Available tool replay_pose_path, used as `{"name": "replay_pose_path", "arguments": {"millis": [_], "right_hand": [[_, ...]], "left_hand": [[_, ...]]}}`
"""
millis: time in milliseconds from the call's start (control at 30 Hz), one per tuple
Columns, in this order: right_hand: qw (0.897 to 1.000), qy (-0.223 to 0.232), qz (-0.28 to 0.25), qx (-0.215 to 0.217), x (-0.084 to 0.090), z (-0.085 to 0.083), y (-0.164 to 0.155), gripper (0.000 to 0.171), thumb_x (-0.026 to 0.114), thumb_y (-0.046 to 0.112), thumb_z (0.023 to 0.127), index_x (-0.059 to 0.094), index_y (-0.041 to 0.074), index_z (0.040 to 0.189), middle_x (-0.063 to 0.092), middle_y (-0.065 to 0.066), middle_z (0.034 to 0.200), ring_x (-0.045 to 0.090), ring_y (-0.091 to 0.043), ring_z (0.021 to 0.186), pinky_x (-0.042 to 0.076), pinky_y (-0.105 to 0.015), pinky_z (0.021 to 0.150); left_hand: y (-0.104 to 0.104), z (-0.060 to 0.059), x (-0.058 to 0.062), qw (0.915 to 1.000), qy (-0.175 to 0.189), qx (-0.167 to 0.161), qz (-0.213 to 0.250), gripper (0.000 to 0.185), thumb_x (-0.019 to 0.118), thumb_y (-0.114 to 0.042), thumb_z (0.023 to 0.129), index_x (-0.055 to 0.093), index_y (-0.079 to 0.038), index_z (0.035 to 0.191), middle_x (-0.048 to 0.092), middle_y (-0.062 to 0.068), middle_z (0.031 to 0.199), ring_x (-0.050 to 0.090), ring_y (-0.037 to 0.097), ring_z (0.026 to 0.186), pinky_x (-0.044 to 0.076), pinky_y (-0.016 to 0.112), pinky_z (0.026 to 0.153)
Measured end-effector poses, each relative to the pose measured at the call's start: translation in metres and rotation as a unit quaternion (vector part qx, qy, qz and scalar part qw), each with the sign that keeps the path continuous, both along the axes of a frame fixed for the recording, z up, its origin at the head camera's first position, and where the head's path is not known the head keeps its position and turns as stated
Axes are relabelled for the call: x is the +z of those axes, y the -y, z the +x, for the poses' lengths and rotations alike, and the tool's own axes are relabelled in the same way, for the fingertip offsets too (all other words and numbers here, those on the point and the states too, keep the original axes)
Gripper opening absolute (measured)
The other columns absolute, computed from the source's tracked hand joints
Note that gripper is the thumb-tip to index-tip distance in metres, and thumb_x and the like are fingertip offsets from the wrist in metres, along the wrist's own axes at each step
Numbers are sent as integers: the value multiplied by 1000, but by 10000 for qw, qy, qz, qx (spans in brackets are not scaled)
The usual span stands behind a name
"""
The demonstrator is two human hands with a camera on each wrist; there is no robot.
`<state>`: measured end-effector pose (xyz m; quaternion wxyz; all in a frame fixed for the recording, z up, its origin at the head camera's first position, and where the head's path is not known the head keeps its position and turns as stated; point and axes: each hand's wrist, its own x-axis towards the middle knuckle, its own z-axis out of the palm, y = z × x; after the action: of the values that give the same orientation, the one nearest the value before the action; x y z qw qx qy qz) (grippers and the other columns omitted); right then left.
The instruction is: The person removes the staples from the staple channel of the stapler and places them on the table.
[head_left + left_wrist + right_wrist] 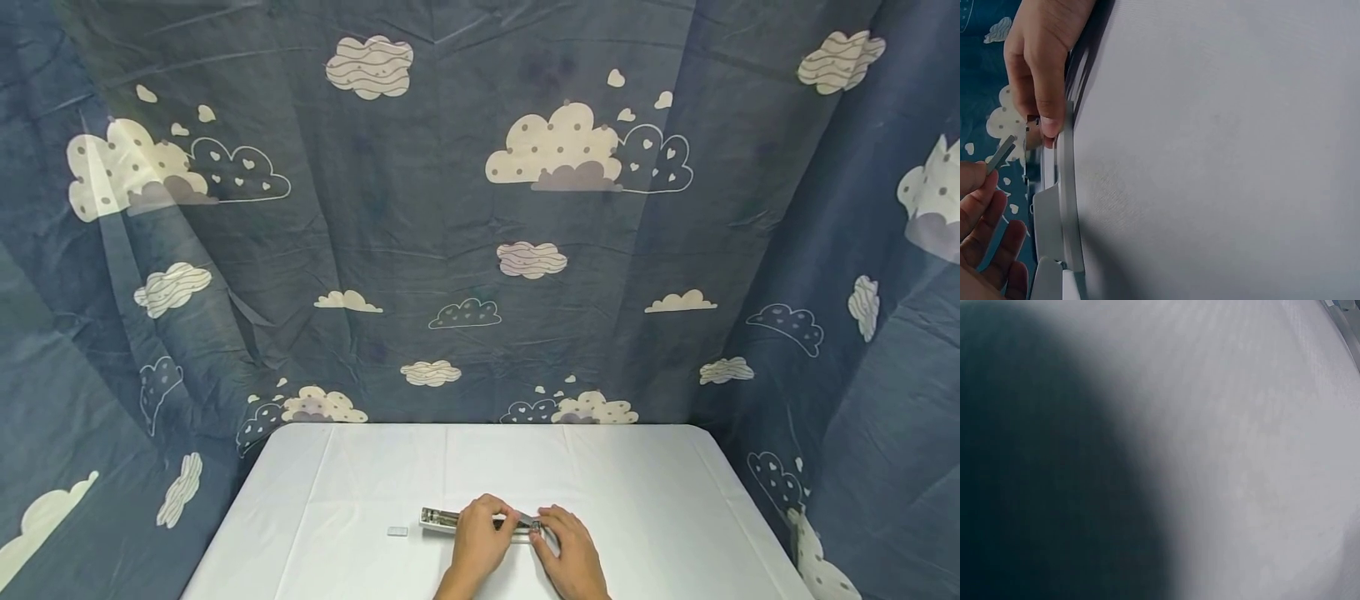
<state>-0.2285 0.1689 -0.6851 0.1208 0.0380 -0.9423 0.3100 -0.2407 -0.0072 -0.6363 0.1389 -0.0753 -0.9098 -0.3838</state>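
Dark blue cloud-print fabric [420,217] hangs behind and on both sides of my desk [637,500], which is covered in white cloth. Long silver metal stapler [442,520] lies flat near the front edge of the desk, lengthwise left to right, opened up. My left hand [480,533] sits on its middle, fingers curled over the top, gripping it. My right hand [573,550] is at the stapler's right end, fingertips together on it.

Left wrist view: one hand [1038,69] pinches the stapler's thin metal rail [1066,187] with thumb and finger, pressed against the white surface. The other hand [985,237] is at the lower left, pinching a short grey strip of staples [1000,153] just beside the rail, not touching it.

Small grey rectangular piece [397,531] lies on the desk just left of the stapler, apart from it.

Right wrist view: only blurred white cloth and a dark shadow; sliver of metal [1344,312] at the top right corner, too blurred to tell more.
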Motion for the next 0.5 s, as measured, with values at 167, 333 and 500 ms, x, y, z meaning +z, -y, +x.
{"name": "replay_pose_path", "arguments": {"millis": [167,333,500], "right_hand": [[10000,-24,-22,37,-1,1,1,28,73,41,93,75,20,112,69,3,131,59,-26,132,42,-53,116],[10000,-59,-38,35,-1,0,0,28,73,41,94,75,20,113,68,3,132,58,-26,134,40,-54,118],[10000,-25,-7,37,-2,1,2,28,72,41,94,74,20,113,68,2,132,57,-28,134,40,-56,117]], "left_hand": [[8,2,5,9994,115,40,331,7,81,-27,87,78,-28,82,73,-16,90,69,11,91,56,37,86],[16,4,9,9978,196,36,627,7,80,-25,88,78,-26,82,72,-16,89,69,7,89,58,33,83],[23,6,9,9962,250,49,831,7,79,-26,89,78,-25,82,71,-16,89,67,4,85,57,28,79]]}}
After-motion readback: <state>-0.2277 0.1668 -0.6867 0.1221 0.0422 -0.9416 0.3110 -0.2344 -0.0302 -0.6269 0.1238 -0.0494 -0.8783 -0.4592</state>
